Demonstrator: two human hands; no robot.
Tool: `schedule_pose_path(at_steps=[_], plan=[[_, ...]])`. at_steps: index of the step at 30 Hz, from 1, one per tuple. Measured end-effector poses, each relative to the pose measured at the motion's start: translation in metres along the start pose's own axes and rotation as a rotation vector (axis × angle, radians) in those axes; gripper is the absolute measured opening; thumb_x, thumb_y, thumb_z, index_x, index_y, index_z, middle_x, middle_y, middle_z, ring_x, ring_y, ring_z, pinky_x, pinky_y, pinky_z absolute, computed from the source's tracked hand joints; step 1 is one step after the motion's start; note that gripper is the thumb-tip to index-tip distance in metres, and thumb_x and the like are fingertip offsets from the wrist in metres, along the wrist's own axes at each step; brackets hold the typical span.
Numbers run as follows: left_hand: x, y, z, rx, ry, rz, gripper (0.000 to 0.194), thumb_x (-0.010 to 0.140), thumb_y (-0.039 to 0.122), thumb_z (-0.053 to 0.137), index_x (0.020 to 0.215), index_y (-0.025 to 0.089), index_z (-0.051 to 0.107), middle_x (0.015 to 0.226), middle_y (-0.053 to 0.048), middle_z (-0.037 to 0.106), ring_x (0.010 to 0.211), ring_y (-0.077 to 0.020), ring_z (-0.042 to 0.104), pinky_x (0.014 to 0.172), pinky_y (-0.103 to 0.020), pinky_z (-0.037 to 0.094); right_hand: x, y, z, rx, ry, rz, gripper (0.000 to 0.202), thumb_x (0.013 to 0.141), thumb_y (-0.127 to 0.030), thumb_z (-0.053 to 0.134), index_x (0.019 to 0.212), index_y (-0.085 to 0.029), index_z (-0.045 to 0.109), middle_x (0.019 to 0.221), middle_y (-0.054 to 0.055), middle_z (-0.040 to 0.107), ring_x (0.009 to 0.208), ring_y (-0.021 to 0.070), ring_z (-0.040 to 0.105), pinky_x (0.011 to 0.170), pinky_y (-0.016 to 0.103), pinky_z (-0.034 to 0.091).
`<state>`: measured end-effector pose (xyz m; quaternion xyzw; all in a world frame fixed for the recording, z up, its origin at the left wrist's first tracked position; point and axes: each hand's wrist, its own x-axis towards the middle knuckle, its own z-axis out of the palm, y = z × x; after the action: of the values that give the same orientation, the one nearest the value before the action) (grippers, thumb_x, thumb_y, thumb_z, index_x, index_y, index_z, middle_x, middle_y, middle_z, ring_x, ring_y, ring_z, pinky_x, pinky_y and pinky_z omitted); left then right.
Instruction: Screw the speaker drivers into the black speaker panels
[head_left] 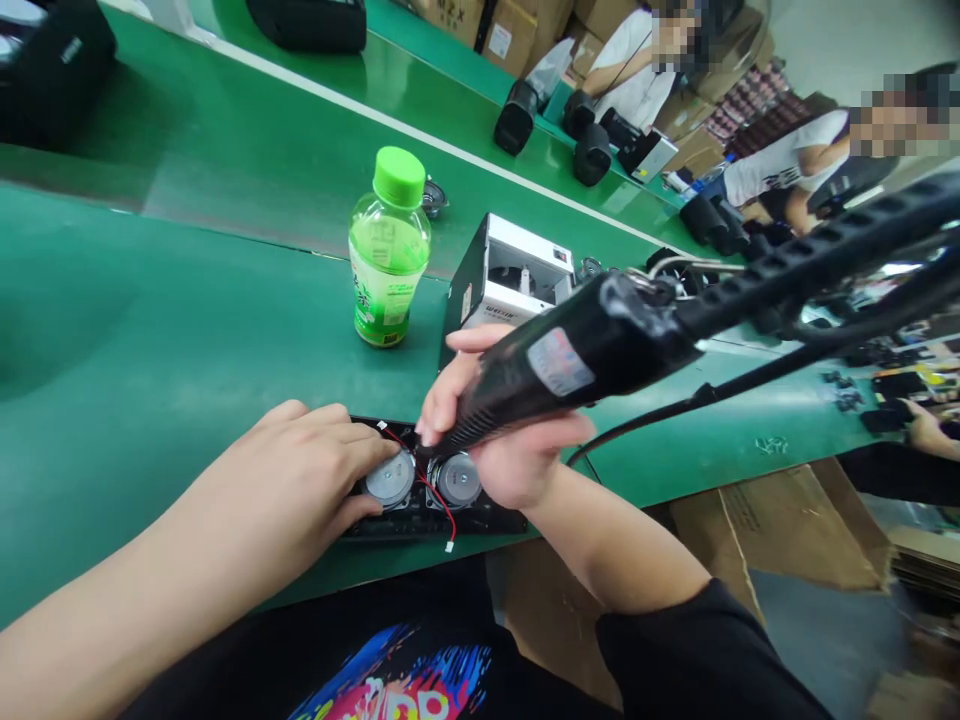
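Observation:
My right hand is wrapped round a black electric screwdriver that has a label on its side and a cable at its back end. The tool slants down to the left, and its tip is hidden near the two drivers. Below it lies a black speaker panel carrying a left speaker driver and a right speaker driver, magnets up. Thumb and fingers of my left hand hold the left driver by its edges. Thin red wires with white plugs cross between the drivers.
Behind the panel stand a green-capped bottle and a white-and-black screw feeder. A loose speaker driver lies behind the bottle. Black speaker housings line the far bench, where other people sit. A cardboard box is at right.

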<state>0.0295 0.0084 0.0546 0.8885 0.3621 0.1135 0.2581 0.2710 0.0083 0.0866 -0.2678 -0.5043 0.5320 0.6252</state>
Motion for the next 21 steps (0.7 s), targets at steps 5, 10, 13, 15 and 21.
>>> schedule_pose_path(at_steps=[5, 10, 13, 15, 21], plan=[[-0.006, -0.006, 0.007, 0.036, 0.053, 0.015, 0.021, 0.100, 0.035, 0.081, 0.119, 0.037, 0.088, 0.114, -0.005, 0.098, 0.101, -0.0395, 0.087, 0.085, -0.056, 0.049, 0.019, -0.080, -0.005, -0.150, 0.212, -0.181, 0.063, 0.097, -0.095, 0.089, 0.112, -0.034, 0.091, 0.063, -0.006, 0.074, 0.046, 0.0187, 0.065, 0.048, 0.034, 0.062], [-0.011, -0.013, 0.015, 0.052, 0.113, 0.045, 0.027, 0.103, 0.033, 0.077, 0.126, 0.039, 0.089, 0.120, -0.004, 0.098, 0.103, -0.0396, 0.088, 0.088, -0.059, 0.052, 0.044, -0.092, -0.022, -0.382, 0.275, -0.324, 0.073, 0.087, -0.107, 0.084, 0.090, -0.034, 0.081, 0.057, -0.007, 0.066, 0.044, 0.0163, 0.062, 0.044, 0.032, 0.051], [-0.014, -0.016, 0.017, 0.045, 0.091, 0.026, 0.029, 0.112, 0.048, 0.073, 0.134, 0.041, 0.088, 0.127, -0.007, 0.097, 0.108, -0.0452, 0.087, 0.090, -0.062, 0.053, 0.052, -0.071, -0.027, -0.412, 0.247, -0.359, 0.079, 0.090, -0.115, 0.069, 0.088, -0.037, 0.079, 0.059, -0.007, 0.067, 0.042, 0.0168, 0.062, 0.044, 0.035, 0.049], [-0.016, -0.018, 0.018, 0.046, 0.070, 0.025, 0.032, 0.114, 0.058, 0.069, 0.135, 0.043, 0.088, 0.128, -0.009, 0.097, 0.110, -0.0485, 0.087, 0.089, -0.064, 0.053, 0.054, -0.063, -0.027, -0.442, 0.263, -0.327, 0.081, 0.087, -0.119, 0.067, 0.091, -0.039, 0.079, 0.059, -0.006, 0.066, 0.041, 0.0200, 0.058, 0.042, 0.040, 0.049], [-0.016, -0.025, 0.021, 0.114, 0.086, 0.046, 0.040, 0.116, 0.060, 0.063, 0.142, 0.043, 0.087, 0.138, -0.010, 0.096, 0.116, -0.0518, 0.085, 0.090, -0.065, 0.051, 0.062, -0.066, -0.028, -0.366, 0.326, -0.259, 0.088, 0.088, -0.119, 0.066, 0.105, -0.035, 0.084, 0.056, -0.009, 0.062, 0.043, 0.0163, 0.053, 0.044, 0.037, 0.046]])
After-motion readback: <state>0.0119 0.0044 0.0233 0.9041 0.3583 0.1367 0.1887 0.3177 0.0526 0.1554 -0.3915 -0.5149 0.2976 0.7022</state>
